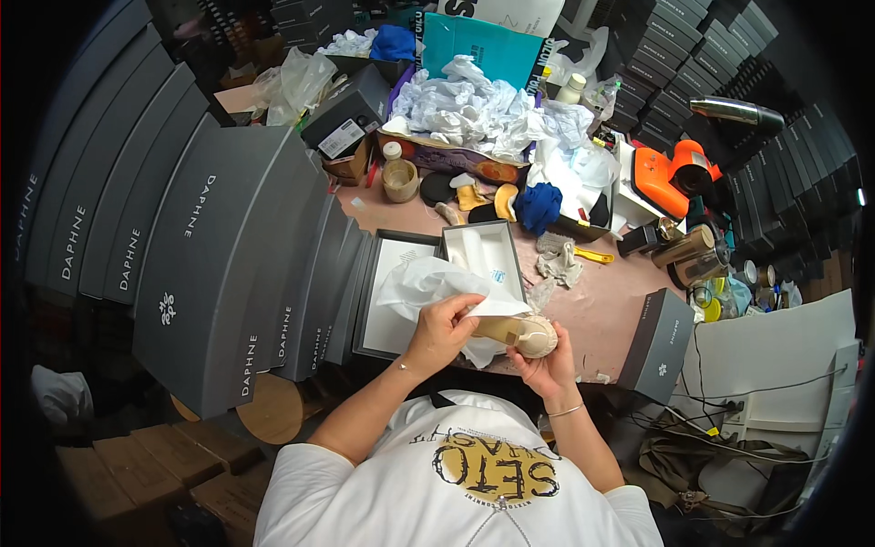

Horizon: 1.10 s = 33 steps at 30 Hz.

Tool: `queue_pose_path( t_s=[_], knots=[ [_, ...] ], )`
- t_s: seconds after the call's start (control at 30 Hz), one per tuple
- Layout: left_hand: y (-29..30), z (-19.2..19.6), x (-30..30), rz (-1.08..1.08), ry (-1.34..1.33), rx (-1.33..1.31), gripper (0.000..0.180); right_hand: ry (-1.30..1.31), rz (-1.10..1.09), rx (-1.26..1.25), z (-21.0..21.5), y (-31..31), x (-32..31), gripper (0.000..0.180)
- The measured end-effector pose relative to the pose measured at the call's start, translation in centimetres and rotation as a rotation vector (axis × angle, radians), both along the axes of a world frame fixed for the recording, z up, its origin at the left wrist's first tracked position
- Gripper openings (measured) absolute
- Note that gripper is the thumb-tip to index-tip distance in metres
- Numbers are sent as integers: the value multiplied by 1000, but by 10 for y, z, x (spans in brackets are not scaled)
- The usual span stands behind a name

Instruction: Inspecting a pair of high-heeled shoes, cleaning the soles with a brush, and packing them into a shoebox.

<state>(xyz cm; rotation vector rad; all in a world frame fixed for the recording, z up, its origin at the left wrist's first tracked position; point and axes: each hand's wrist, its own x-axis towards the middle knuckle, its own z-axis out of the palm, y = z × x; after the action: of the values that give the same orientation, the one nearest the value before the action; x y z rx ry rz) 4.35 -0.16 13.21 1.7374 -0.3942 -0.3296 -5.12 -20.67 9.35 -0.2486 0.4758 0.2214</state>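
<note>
A beige shoe (538,338) lies in my right hand (551,366), whose fingers wrap around its rounded end. My left hand (441,335) pinches a sheet of white tissue paper (428,282) beside the shoe. The paper partly covers the shoe's other end. Just beyond my hands stands an open grey shoebox part with a white inside (507,235), with white paper in it. To its left lies another open grey box part (369,330), partly under the tissue.
Stacked grey shoeboxes (219,246) rise close on my left. One grey box (658,342) stands at the table's right edge. Farther back are a heap of crumpled paper (469,105), a jar (399,178), a blue cloth (538,207), a yellow-handled tool (594,256) and an orange device (658,180).
</note>
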Motion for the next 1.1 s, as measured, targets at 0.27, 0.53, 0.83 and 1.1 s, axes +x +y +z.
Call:
queue_pose_path(
  t_s=[0.27,0.53,0.83,1.1],
  knots=[
    [-56,30,-41,-199,-715,-168,36,-264,2,-1696,-61,41,-25,45],
    [-68,12,-78,-556,-761,-226,44,-39,-272,-526,-17,-1,0,48],
    [-23,-30,-41,-5,1152,-690,81,-301,266,-1645,-37,40,-12,54],
    [77,-40,12,63,360,-197,78,-208,697,-853,-17,-28,-43,58]
  ],
)
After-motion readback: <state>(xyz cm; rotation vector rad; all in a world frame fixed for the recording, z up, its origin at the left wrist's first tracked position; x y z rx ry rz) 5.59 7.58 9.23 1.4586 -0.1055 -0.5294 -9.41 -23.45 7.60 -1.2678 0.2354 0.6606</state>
